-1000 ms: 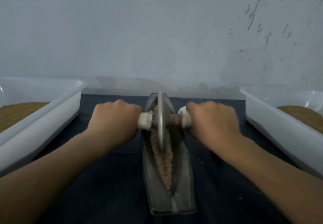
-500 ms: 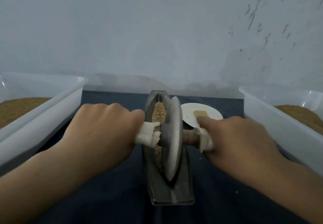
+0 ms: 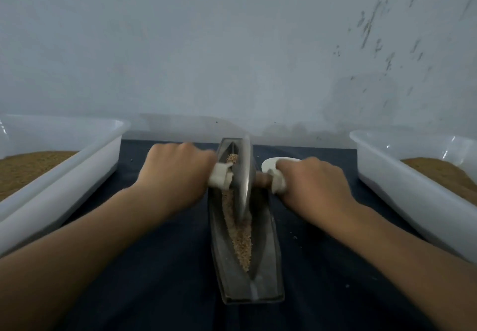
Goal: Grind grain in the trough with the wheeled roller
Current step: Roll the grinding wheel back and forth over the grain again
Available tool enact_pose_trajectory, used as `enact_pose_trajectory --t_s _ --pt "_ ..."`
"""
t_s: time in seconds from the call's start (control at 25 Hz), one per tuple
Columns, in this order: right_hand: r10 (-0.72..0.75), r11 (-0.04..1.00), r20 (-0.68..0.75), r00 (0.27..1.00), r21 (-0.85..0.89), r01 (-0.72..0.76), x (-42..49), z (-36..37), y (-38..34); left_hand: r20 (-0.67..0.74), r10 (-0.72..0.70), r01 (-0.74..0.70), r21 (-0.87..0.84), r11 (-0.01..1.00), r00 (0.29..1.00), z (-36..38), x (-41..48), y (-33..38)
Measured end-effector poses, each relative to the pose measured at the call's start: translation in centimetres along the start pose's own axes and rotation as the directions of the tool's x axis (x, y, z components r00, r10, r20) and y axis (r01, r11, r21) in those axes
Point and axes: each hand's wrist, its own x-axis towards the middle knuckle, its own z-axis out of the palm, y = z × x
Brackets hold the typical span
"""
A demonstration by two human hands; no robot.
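A narrow grey metal trough (image 3: 268, 266) lies lengthwise on the dark cloth, pointing away from me. Pale crushed grain (image 3: 241, 240) lines its groove. The wheeled roller's metal disc (image 3: 244, 181) stands on edge in the far half of the trough. My left hand (image 3: 178, 173) grips the roller's left handle, wrapped in white. My right hand (image 3: 312, 183) grips the right handle, also wrapped in white, with a bit of brown axle showing beside the disc.
A white plastic tub (image 3: 85, 165) holding brown grain stands at the left, and a second white tub (image 3: 402, 176) with grain stands at the right. A small white plate (image 3: 271, 163) peeks out behind my right hand. The wall rises just beyond the cloth.
The roller was pulled to the near end of the trough half a second ago and has now rolled back toward the far end, both hands moving with it.
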Motion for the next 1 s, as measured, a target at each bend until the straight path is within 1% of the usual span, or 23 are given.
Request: enact_pose_trajectory --t_s 0.08,0.12,0.16,0.2,0.24,0.28,0.32,0.36,0.4,0.44,0.52,0.6,0.64,0.68,0.76,0.8,0.84,0.88,0.92,0.96,1.0 --pt "-0.100 0.995 -0.097 0.990 -0.027 0.098 -2.7 -3.1 0.6 -0.057 0.089 -0.089 -0.002 0.996 0.994 -1.9 -3.6 -1.1" --pt "-0.136 0.991 -0.109 0.985 -0.016 0.135 -3.6 -4.1 1.0 -0.121 0.114 -0.121 -0.048 0.992 0.986 -2.5 -4.6 -2.0" --pt "-0.164 0.986 -0.100 0.981 0.000 0.165 -4.4 -4.6 1.3 -0.151 0.130 -0.145 -0.093 0.985 0.980 -2.7 -4.9 -2.7" --pt "-0.170 0.985 -0.077 0.982 0.005 0.171 -4.5 -4.5 1.4 -0.119 0.130 -0.143 -0.106 0.984 0.984 -2.6 -4.9 -2.8" --pt "-0.147 0.989 -0.056 0.988 -0.021 0.146 -3.9 -3.9 1.3 -0.019 0.104 -0.105 -0.083 0.991 0.994 -2.3 -4.5 -2.5" --pt "-0.095 0.994 -0.015 0.995 -0.055 0.094 -2.8 -3.3 0.8 0.077 0.074 -0.070 -0.045 0.997 0.994 -1.3 -4.0 -1.9" --pt "-0.048 0.993 0.031 0.998 -0.110 0.051 -1.4 -2.4 0.2 0.114 0.020 -0.017 -0.024 1.000 0.993 0.2 -2.8 -1.4" --pt "-0.007 0.989 0.062 0.998 -0.149 0.016 0.4 -1.1 -0.3 0.114 -0.041 0.044 -0.023 0.999 0.993 1.3 -1.2 -1.1" --pt "0.038 0.991 0.072 0.997 -0.130 -0.029 2.5 0.0 -0.6 0.107 -0.078 0.084 -0.052 0.995 0.991 2.2 0.4 -0.9" --pt "0.069 0.993 0.111 0.991 -0.102 -0.058 4.4 0.8 -0.7 0.108 -0.099 0.108 -0.080 0.991 0.989 2.7 1.8 -0.9" --pt "0.065 0.993 0.130 0.989 -0.110 -0.050 6.5 1.0 -0.9 0.138 -0.131 0.146 -0.104 0.984 0.982 2.9 3.2 -1.1" --pt "0.031 0.992 0.152 0.988 -0.125 -0.012 5.4 0.0 -1.0 0.173 -0.125 0.148 -0.124 0.981 0.977 2.0 2.2 -1.1" --pt "0.019 0.995 0.157 0.987 -0.101 -0.003 3.9 -0.8 -1.0 0.158 -0.105 0.123 -0.107 0.987 0.982 1.4 1.0 -1.0" --pt "-0.008 0.997 0.125 0.992 -0.070 0.017 1.9 -1.6 -0.7 0.102 -0.071 0.079 -0.079 0.994 0.992 0.7 -0.4 -0.9" --pt "-0.062 0.997 0.022 0.998 -0.049 0.063 -2.3 -3.4 0.0 -0.062 0.028 -0.030 -0.038 0.999 0.998 -1.1 -3.5 -0.8" --pt "-0.091 0.996 -0.013 0.996 -0.026 0.091 -3.6 -4.2 0.3 -0.133 0.068 -0.075 -0.054 0.996 0.989 -2.0 -4.9 -0.9" --pt "-0.116 0.993 -0.026 0.993 0.007 0.117 -4.3 -4.4 0.8 -0.187 0.078 -0.094 -0.081 0.992 0.979 -2.5 -5.7 -1.3" --pt "-0.111 0.994 -0.013 0.994 0.019 0.111 -4.3 -4.2 1.1 -0.176 0.076 -0.095 -0.101 0.990 0.982 -2.4 -5.5 -1.5" --pt "-0.103 0.995 -0.005 0.995 0.004 0.103 -3.3 -3.7 1.0 -0.112 0.063 -0.075 -0.103 0.992 0.992 -2.0 -4.7 -1.4" --pt "-0.057 0.998 0.051 0.997 -0.035 0.058 -2.0 -3.2 0.4 -0.025 0.039 -0.041 -0.079 0.996 0.999 -1.7 -3.6 -1.0" --pt "-0.015 0.995 0.091 0.996 -0.101 0.024 -0.4 -2.0 -0.3 0.045 -0.007 0.008 -0.021 1.000 0.999 -0.6 -2.4 -0.5"
